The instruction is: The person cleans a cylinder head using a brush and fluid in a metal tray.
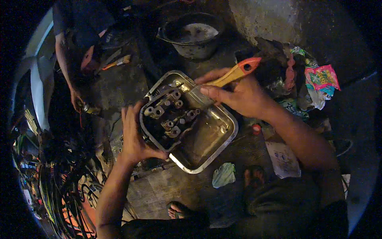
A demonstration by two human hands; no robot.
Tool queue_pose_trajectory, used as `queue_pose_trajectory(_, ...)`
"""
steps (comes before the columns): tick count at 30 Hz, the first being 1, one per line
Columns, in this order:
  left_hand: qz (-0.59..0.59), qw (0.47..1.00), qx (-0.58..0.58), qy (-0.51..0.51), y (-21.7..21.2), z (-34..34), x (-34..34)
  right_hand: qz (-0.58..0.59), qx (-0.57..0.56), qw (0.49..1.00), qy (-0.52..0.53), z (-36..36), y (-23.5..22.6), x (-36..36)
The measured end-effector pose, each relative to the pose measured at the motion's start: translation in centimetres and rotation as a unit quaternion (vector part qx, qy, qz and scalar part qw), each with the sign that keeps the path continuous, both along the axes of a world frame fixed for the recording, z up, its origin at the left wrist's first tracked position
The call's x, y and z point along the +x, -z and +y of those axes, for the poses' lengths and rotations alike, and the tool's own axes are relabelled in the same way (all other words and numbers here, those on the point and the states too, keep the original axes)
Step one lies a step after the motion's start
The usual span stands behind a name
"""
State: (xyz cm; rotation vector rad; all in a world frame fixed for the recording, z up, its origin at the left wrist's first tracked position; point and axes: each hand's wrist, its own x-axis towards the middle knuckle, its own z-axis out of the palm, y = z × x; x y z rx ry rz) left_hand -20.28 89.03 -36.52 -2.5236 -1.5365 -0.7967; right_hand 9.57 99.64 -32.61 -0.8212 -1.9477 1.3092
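My left hand is closed around the left side of a dark engine cylinder head, its thumb along the lower edge. Rocker arms and bolts show on the part's upper face. It sits over the left half of a shiny rectangular metal tray with rounded corners, where some brownish liquid seems to lie. In my right hand is a paintbrush with a yellow and red-orange handle, gripped near its ferrule. The brush end points down at the upper right of the cylinder head, its bristles hard to make out.
A dark round basin stands beyond the tray. Another paintbrush lies at the far left, near another person's hand holding a small object. Cables crowd the lower left. Wrappers and a crumpled plastic bag lie about.
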Motion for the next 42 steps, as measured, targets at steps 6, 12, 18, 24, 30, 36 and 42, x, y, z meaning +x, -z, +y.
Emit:
queue_pose_trajectory(6, -0.041, 0.998, -0.039, 0.014, -1.0, 0.5, 0.7, -0.017, -0.043, 0.998, -0.033, 0.2, 0.7, -0.1)
queue_pose_trajectory(12, -0.062, 0.998, -0.029, 0.007, -0.9, 0.4, 0.9, 0.045, -0.063, 0.996, -0.035, 0.0, 0.9, -0.8)
queue_pose_trajectory(18, -0.007, 0.999, -0.035, -0.014, -1.7, -0.3, 1.2, -0.012, 0.036, 0.998, -0.041, 0.3, 0.3, -1.1)
queue_pose_trajectory(24, 0.07, 0.997, -0.033, -0.022, -3.1, -1.0, 2.4, -0.059, 0.011, 0.998, -0.023, 0.1, -2.2, 0.1)
queue_pose_trajectory(30, 0.063, 0.997, -0.03, -0.014, -3.8, -1.2, 3.3, -0.009, -0.007, 1.0, -0.018, -0.7, 0.6, 1.4)
queue_pose_trajectory(36, 0.059, 0.997, -0.037, -0.014, -4.3, -1.6, 3.9, 0.008, -0.074, 0.997, -0.019, -2.3, 1.6, 2.1)
queue_pose_trajectory(42, 0.087, 0.994, -0.059, -0.028, -4.4, -1.9, 4.5, 0.053, -0.074, 0.996, 0.017, -3.3, 3.1, 2.3)
